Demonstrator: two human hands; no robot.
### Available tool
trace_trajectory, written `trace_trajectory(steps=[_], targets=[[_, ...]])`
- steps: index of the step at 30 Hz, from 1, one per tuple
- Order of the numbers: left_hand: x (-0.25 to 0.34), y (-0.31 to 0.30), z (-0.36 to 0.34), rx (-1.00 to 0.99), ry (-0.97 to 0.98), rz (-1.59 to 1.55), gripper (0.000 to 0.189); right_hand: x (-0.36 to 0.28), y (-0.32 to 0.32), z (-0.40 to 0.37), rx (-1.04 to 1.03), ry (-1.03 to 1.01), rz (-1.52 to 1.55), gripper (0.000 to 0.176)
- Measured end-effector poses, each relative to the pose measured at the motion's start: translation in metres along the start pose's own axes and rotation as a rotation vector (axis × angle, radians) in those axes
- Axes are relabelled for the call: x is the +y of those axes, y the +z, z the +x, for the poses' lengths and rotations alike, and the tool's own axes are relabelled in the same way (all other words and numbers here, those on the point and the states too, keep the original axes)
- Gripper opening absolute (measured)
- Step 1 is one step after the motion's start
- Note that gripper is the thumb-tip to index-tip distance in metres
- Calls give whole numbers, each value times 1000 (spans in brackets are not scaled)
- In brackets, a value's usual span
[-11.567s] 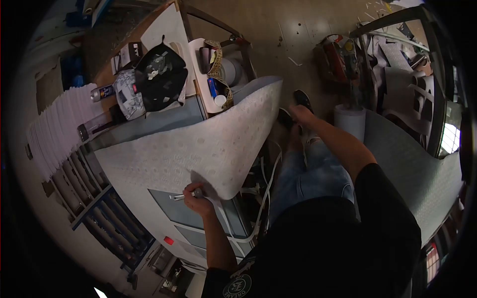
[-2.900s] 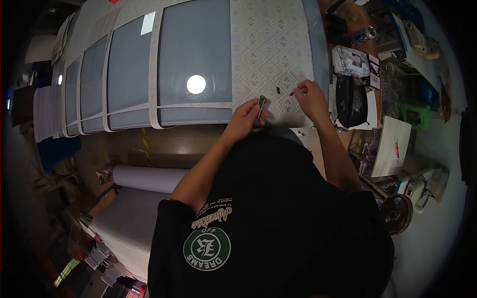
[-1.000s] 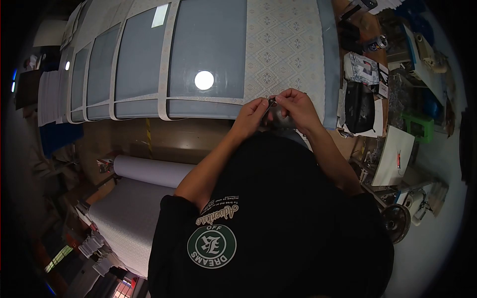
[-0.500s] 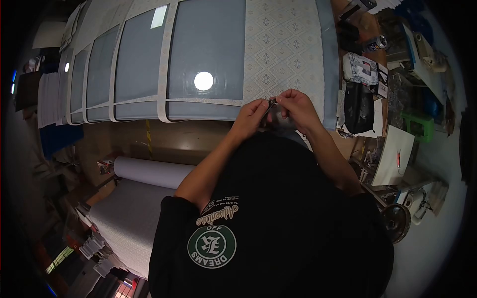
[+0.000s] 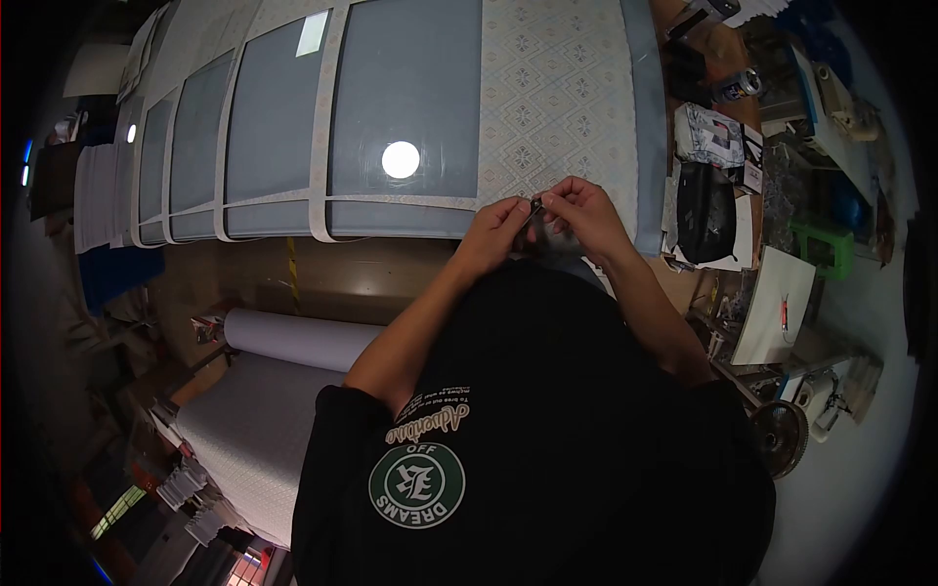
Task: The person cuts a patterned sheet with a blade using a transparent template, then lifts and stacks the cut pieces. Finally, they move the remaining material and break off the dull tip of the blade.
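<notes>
My left hand (image 5: 493, 236) and my right hand (image 5: 583, 217) meet close in front of my body, at the near edge of the table. Both have thumb and fingers pinched together on a small, dark, slim object (image 5: 534, 206), too small and too covered by the fingertips to name. Just beyond them lies a pale patterned sheet (image 5: 552, 98) with diamond motifs, spread across the right part of the table. Pale strips (image 5: 319, 127) run over the grey-blue glassy tabletop (image 5: 405, 78) to the left of it.
At right on a wooden surface are a black pouch (image 5: 705, 213), a printed packet (image 5: 708, 137) and a can (image 5: 736, 85). A fan (image 5: 779, 439) and a green stool (image 5: 823, 246) stand lower right. Lower left lies a large fabric roll (image 5: 293, 338).
My fingertips have shifted slightly around the small dark object, and both hands have dipped a touch toward my body. Everything else looks the same.
</notes>
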State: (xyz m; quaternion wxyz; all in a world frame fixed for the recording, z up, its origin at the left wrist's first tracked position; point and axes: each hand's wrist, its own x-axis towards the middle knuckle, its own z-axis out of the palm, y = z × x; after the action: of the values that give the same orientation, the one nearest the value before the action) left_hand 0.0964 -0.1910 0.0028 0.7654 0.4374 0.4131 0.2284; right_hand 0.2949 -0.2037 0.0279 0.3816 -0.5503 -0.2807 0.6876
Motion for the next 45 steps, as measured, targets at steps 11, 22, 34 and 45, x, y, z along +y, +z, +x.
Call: trace_trajectory(steps=[11, 22, 34, 45], targets=[[2, 0, 1, 2, -29, 105, 31, 3, 2, -2, 36, -50, -15, 9], [-3, -2, 0, -5, -48, 93, 31, 10, -1, -1, 30, 15, 28, 12], [1, 5, -4, 3, 17, 8, 28, 17, -2, 0, 16, 21, 101, 12], [-1, 5, -1, -56, 93, -139, 18, 12, -1, -1, -16, 37, 271, 13]])
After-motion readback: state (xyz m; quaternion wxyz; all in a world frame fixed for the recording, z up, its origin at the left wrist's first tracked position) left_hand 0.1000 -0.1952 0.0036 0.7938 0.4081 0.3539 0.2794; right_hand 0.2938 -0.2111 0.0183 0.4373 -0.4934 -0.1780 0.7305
